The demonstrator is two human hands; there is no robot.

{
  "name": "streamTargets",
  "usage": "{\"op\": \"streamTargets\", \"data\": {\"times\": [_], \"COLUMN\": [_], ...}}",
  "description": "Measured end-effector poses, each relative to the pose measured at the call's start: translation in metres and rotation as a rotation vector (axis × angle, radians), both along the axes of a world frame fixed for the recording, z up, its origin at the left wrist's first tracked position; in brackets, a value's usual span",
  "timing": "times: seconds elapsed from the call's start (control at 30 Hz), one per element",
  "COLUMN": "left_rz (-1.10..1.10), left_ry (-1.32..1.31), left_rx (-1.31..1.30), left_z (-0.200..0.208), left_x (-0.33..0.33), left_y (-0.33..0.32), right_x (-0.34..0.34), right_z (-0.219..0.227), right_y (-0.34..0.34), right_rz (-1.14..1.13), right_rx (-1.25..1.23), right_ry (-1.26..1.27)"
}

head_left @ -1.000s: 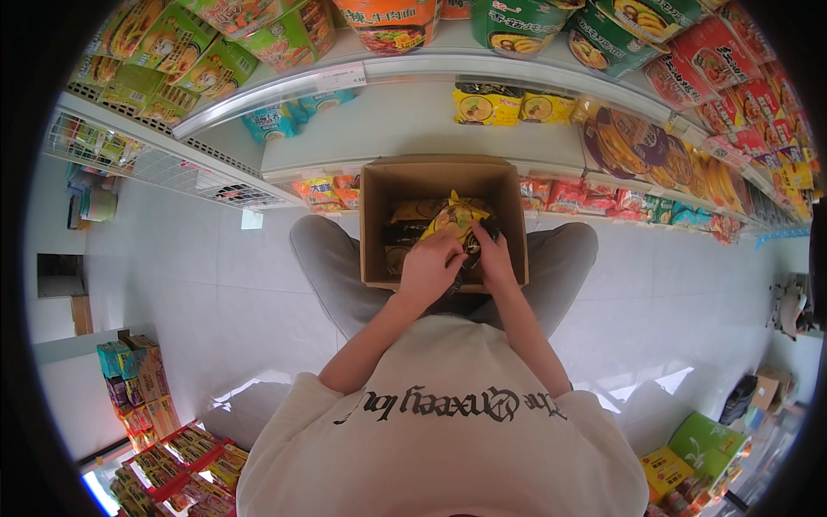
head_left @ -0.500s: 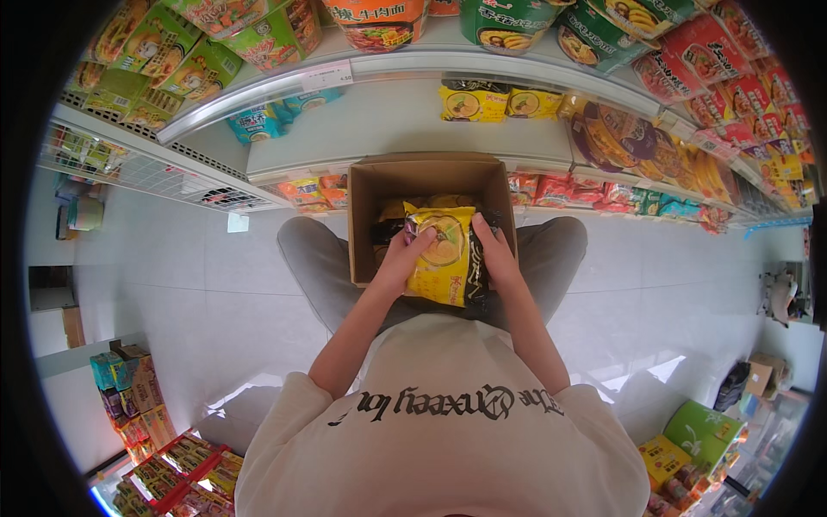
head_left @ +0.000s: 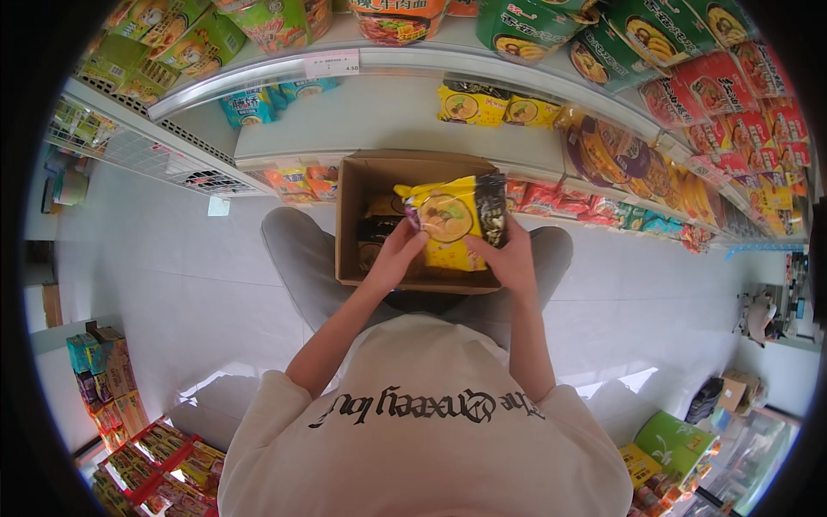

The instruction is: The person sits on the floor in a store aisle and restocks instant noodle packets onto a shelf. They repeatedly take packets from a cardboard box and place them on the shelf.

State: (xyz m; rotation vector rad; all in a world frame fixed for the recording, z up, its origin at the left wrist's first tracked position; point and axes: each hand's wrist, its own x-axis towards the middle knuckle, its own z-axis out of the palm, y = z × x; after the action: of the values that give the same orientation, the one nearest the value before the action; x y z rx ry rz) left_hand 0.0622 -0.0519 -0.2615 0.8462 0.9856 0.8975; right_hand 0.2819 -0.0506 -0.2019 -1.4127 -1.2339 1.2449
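Observation:
Between my two hands is a yellow and black packet of instant noodles (head_left: 448, 220), held over an open cardboard box (head_left: 347, 228). My left hand (head_left: 398, 252) grips the packet's lower left side, thumb on its front. On its right side my right hand (head_left: 508, 254) is closed round the black end, thumb across the lower front. More noodle packets, dark and yellow (head_left: 379, 226), lie inside the box, partly hidden by the held one. The box sits between my bent knees, against the shelf front.
Ahead, the shelf (head_left: 362, 129) carries two yellow and black packets (head_left: 472, 103) right of its middle and blue packets (head_left: 250, 108) at left. Noodle tubs (head_left: 401, 19) line the shelf above. A low row of red packets (head_left: 543, 198) runs beneath. Stacked goods (head_left: 108, 379) stand behind left.
The packet has risen away from me toward the shelf and turned, its black end now at upper right. Both hands moved with it, and my right hand shifted lower on the packet.

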Motion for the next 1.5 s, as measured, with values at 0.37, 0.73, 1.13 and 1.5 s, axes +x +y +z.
{"op": "streamTargets", "data": {"times": [0.37, 0.73, 1.13, 1.5], "left_rz": [-0.441, -0.462, -0.441, -0.436], "left_ry": [0.967, 0.926, 0.937, 0.954], "left_rx": [0.756, 0.611, 0.626, 0.621], "left_z": [-0.014, -0.017, -0.016, -0.01], "left_x": [0.022, 0.02, 0.022, 0.021], "left_y": [-0.028, -0.022, -0.021, -0.021], "right_x": [0.128, 0.166, 0.198, 0.152], "right_z": [0.024, -0.041, -0.097, -0.126], "right_y": [0.111, 0.247, 0.309, 0.269], "right_rz": [-0.118, 0.257, 0.047, -0.247], "right_rx": [0.303, 0.23, 0.312, 0.386], "right_ry": [-0.886, -1.146, -1.482, -1.15]}}
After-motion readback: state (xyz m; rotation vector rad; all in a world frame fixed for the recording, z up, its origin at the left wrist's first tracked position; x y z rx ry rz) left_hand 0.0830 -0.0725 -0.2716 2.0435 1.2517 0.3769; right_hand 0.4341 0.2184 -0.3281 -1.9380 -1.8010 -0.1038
